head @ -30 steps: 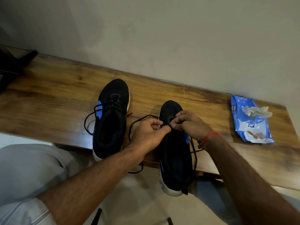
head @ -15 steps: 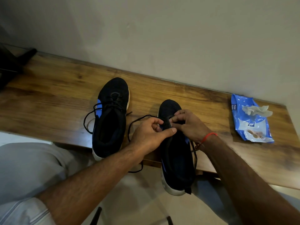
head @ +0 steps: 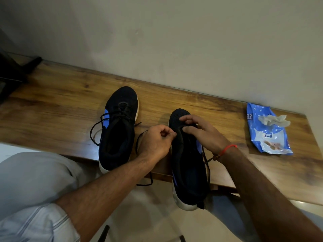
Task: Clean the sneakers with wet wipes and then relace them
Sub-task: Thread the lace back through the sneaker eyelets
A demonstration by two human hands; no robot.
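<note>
Relacing stage, right shoe (head: 189, 170) at centre frame, toe on the bench (head: 56, 105), heel overhanging the near edge. Left shoe (head: 118, 130) stands just left of it, laced, ends loose.

Left hand (head: 155, 142): fingers curled, thumb and forefinger pinching the lace (head: 138, 145) at the shoe's left eyelet row. Right hand (head: 201, 131): fingers curled over the lower eyelets near the toe, gripping lace or tongue; which of the two, cannot tell, dark on dark.

Risks, judged:
- Heel unsupported. A hard pull toward the lower edge of the frame could tip the shoe off the bench.
- Free lace loops down past the bench edge at lower centre; it may snag or slip back out of an eyelet if the pinch loosens.
- Black lace on black mesh: easy to skip or cross an eyelet wrongly.

Containers: blue wipes pack (head: 269, 131) lies flat at right of frame, well apart from the shoes. A crumpled wipe (head: 274, 120) rests on its top end. Contents inside not visible.
</note>
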